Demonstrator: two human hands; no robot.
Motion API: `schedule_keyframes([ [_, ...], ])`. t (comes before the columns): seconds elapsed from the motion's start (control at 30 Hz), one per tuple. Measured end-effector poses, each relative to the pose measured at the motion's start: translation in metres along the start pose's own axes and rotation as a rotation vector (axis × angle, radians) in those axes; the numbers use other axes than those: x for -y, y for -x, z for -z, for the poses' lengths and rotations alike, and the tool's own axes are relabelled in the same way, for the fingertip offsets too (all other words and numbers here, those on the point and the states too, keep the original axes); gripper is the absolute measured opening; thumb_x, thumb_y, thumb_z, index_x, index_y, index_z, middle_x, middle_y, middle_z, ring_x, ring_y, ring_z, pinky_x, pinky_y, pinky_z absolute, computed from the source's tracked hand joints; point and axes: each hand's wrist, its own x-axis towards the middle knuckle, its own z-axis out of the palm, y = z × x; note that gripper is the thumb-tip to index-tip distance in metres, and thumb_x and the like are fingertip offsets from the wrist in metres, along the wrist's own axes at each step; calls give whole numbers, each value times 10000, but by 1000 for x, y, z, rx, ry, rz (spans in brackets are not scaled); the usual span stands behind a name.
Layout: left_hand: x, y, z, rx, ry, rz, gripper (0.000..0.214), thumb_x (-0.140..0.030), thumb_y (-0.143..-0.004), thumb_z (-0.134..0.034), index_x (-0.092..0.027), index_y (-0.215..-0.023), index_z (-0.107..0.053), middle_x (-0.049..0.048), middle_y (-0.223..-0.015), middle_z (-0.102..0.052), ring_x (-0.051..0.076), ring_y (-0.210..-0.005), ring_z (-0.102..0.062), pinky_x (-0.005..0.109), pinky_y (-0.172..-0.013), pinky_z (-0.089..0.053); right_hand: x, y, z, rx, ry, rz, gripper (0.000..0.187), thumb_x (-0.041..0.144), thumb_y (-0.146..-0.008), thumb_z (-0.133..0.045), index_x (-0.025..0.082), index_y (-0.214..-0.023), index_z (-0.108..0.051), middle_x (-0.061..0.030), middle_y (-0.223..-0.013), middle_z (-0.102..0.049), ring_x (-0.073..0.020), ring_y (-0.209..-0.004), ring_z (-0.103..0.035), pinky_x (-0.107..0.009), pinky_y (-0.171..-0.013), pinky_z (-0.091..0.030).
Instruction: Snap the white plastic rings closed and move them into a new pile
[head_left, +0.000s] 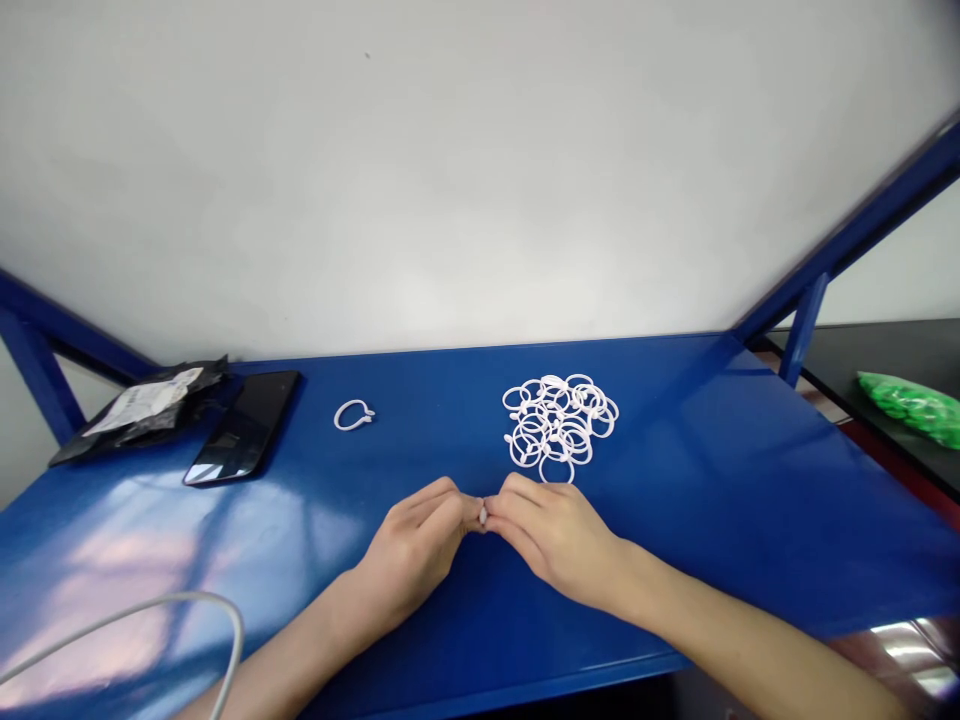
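Observation:
My left hand and my right hand meet fingertip to fingertip low over the blue shelf. Both are closed in a pinch on a small white ring, of which only a sliver shows between the fingers. Just beyond my right hand lies a heap of several white plastic rings. One single white ring lies apart to the left, farther back on the shelf.
A black phone and a dark plastic bag with a white label lie at the back left. A white cable loops at the front left. A green bag sits on a dark table to the right. Blue frame struts rise at both sides.

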Motion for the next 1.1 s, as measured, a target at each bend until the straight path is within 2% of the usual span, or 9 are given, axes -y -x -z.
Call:
schedule_keyframes([
  [0.07,7,-3,2,54,-31,0,154,-95,-1004,-512,-211,-959,-603,-22,-773,-698,107,-645,-598,209,-611,-490,-4,-2,-3,-18,49,4,399,340,-1120,-348,201,-988,-698,2,-816,-665,-116,-593,-615,-261,-550,-445],
  [0.17,30,-8,12,145,-209,23,122,-284,-1016,-572,-207,-1068,-651,43,-959,-759,181,-831,-690,310,-778,-543,-14,-3,-4,-91,130,-17,329,354,-1103,-424,206,-1010,-703,-5,-866,-708,-127,-658,-666,-263,-602,-469],
  [0.3,69,-8,37,137,-701,336,332,-387,-1005,-550,-130,-1183,-662,158,-1137,-723,335,-1065,-645,469,-947,-505,-35,-5,11,-208,268,-155,275,344,-1078,-492,191,-986,-702,-26,-905,-732,-127,-664,-674,-245,-552,-441],
  [0.4,87,-4,54,256,-934,589,371,-385,-982,-532,-99,-1171,-675,201,-1161,-683,401,-1071,-607,489,-857,-510,-51,-6,23,-292,332,-263,259,343,-1063,-519,190,-966,-704,-36,-915,-718,-128,-652,-657,-242,-516,-433],
  [0.47,91,-2,59,349,-942,653,342,-353,-993,-474,-110,-1099,-690,194,-1086,-687,401,-1039,-610,475,-811,-505,-59,-8,25,-314,322,-278,217,314,-1055,-535,200,-1011,-714,-51,-978,-709,-154,-770,-684,-247,-593,-500],
  [0.6,89,-3,56,386,-858,635,335,-284,-1016,-373,-153,-993,-681,156,-1002,-706,357,-984,-632,446,-811,-493,-66,-12,19,-209,277,-239,186,248,-1024,-579,228,-1147,-718,-89,-1172,-673,-237,-1034,-654,-342,-783,-585],
  [0.77,78,-8,45,353,-729,584,245,-304,-1012,-422,-193,-1005,-641,93,-953,-734,295,-969,-652,393,-820,-509,-62,-11,17,-193,242,-216,219,229,-1017,-575,213,-1202,-691,-116,-1171,-649,-270,-1053,-620,-441,-859,-590],
  [0.93,46,-15,32,241,-130,487,201,-327,-1018,-468,-223,-1026,-640,34,-935,-703,194,-837,-668,313,-752,-539,-41,-9,16,-208,160,-138,194,236,-1030,-549,185,-1161,-684,-119,-1132,-671,-258,-1027,-621,-430,-847,-581],
  [1.1,5,-20,21,275,336,491,132,-287,-1019,-528,-237,-1028,-649,-2,-959,-730,143,-853,-688,264,-785,-551,-17,-7,4,-109,-45,-34,183,249,-1023,-574,187,-1178,-648,-90,-1159,-709,-228,-1058,-635,-405,-928,-552],
])
